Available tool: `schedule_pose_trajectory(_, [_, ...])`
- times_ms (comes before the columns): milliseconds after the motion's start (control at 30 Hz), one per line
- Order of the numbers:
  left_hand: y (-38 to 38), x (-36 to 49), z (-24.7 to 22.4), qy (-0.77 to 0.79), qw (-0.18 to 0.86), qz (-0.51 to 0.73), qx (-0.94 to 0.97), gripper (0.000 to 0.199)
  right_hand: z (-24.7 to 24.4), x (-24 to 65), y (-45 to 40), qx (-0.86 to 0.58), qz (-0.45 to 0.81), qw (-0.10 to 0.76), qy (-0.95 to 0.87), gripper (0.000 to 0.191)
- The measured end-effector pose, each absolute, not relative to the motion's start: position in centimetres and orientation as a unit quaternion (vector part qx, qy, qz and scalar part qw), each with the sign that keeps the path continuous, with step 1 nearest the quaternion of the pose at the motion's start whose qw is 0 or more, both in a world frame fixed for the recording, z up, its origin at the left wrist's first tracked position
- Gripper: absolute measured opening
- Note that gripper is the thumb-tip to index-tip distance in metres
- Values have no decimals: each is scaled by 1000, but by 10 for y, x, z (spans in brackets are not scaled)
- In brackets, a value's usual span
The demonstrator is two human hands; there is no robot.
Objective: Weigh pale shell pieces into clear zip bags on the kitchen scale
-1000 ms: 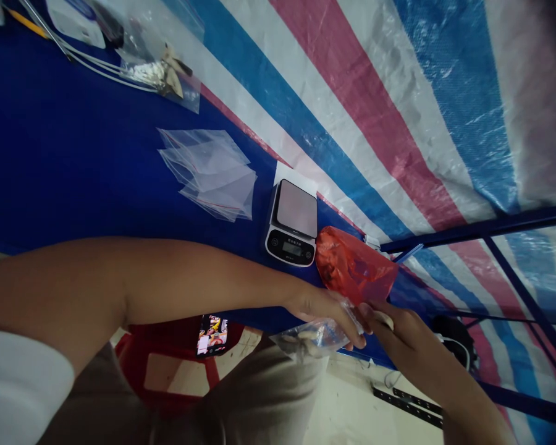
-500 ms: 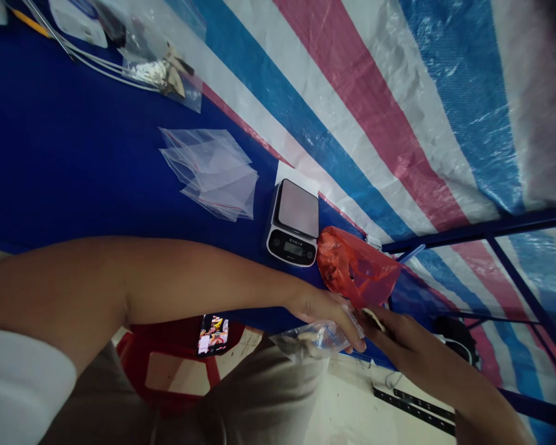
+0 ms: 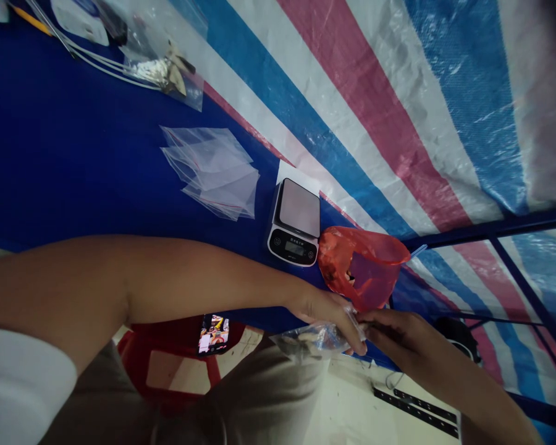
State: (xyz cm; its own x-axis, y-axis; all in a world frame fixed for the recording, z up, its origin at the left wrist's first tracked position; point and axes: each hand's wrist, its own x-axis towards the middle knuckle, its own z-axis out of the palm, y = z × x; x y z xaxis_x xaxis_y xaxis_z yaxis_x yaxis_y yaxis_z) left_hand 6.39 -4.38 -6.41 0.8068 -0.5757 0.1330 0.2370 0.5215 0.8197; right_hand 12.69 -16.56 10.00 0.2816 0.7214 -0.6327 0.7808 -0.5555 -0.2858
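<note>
My left hand (image 3: 331,315) grips the top of a clear zip bag (image 3: 310,341), which hangs over my leg with pale and dark pieces inside. My right hand (image 3: 393,334) is at the bag's mouth, its thumb and fingertips pinched together; whatever they hold is too small or hidden to name. Just beyond both hands sits an open red plastic bag (image 3: 366,266) with some small items in it. Beside that bag stands a digital scale (image 3: 299,210) with a bare plate.
Flat clear bags (image 3: 217,170) lie on the blue table (image 3: 74,167). A filled clear bag (image 3: 167,71) and white cables are at the upper left. A phone (image 3: 213,334) rests on a red stool (image 3: 139,358). Striped sheeting (image 3: 352,93) borders the table, near a metal frame (image 3: 491,228).
My right hand has moved to the mouth of the clear bag, and the pale piece it held no longer shows. The red bag's opening has spread wider to the right.
</note>
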Motion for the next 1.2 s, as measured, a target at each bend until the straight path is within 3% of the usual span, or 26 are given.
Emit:
schedule_pose_trajectory(200, [-43,62,-61,-208,854,-227,418,53,101,126,-167,828,-350,-16,437,28])
schedule_pose_trajectory(333, [-41,62,-59,-212,857,-229,409,63,97,135,-176,883,-269,-126,363,45])
schedule_pose_trajectory(433, [-32,62,-45,-259,834,-276,401,55,93,150,-196,903,-258,-208,272,52])
schedule_pose_trajectory(533, [-5,54,-6,-329,795,-304,409,46,83,158,-222,898,-300,-214,240,56])
schedule_pose_trajectory(600, [21,44,31,-381,781,-226,441,44,67,152,-232,882,-356,-199,237,57])
schedule_pose_trajectory(700, [63,26,84,-412,737,-2,536,25,29,130,-225,856,-414,-212,227,54])
schedule_pose_trajectory(767, [84,23,101,-372,627,126,673,29,2,116,-208,844,-398,-236,271,59])
schedule_pose_trajectory(867, [99,37,86,-251,404,181,861,48,-27,112,-176,867,-284,-227,342,62])
schedule_pose_trajectory(933, [101,53,60,-171,327,152,917,58,-36,121,-158,889,-176,-213,366,61])
schedule_pose_trajectory(1100, [101,74,22,-120,323,93,934,78,-47,143,-139,914,-20,-206,350,60])
schedule_pose_trajectory(1200, [98,68,35,-147,359,114,915,72,-55,141,-141,928,0,-215,304,53])
